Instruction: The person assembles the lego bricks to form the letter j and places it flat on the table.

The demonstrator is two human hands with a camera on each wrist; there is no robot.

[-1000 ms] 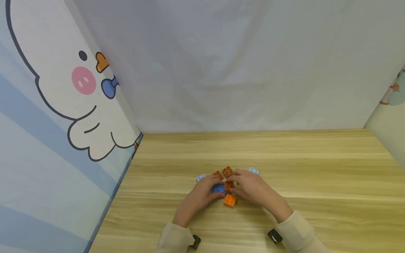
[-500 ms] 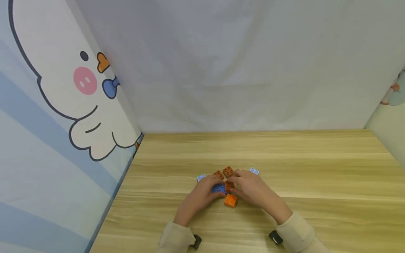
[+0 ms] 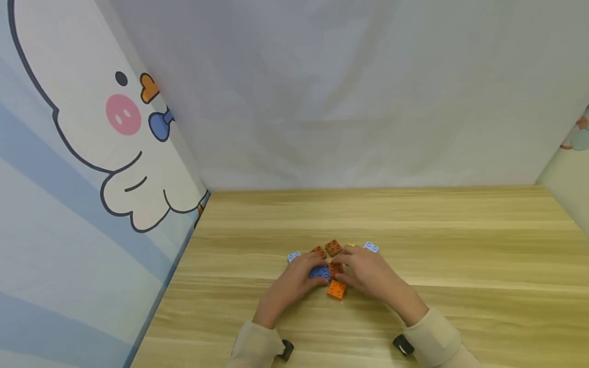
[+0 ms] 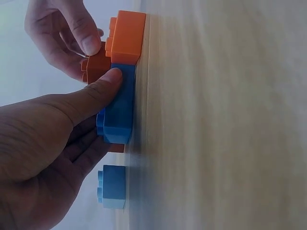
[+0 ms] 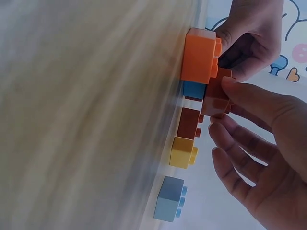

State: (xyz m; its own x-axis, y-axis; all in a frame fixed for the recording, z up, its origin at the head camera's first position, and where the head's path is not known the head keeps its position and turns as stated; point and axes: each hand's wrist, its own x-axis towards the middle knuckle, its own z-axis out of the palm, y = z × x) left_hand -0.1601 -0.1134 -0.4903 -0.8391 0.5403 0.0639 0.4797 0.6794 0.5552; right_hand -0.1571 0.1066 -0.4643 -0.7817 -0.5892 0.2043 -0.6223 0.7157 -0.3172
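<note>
My left hand [image 3: 296,278] grips a dark blue toy brick [image 4: 118,108] on the tabletop, its thumb on the near side. Between thumb and fingertips, my right hand [image 3: 365,268] pinches a reddish-brown brick [image 5: 217,92]. That brown brick sits higher than the blue one, over the blue brick's right end; whether its studs are fully pressed in I cannot tell. Just in front stands an orange brick [image 3: 337,290], close to the blue one. Behind the hands lie two more brown bricks, one at the back [image 3: 333,248] and one partly hidden [image 3: 318,252] by my left hand.
A light blue brick [image 3: 293,256] lies left of my left hand, and another light blue brick [image 3: 371,247] lies behind my right. A yellow brick [image 5: 182,152] is mostly hidden in the head view. The wooden table [image 3: 460,240] meets a pale curtain [image 3: 368,102] at the back.
Both hands keep their hold on the blue and brown bricks with hardly any movement. The head view has shifted slightly, and a bit of the yellow brick shows behind my right hand.
</note>
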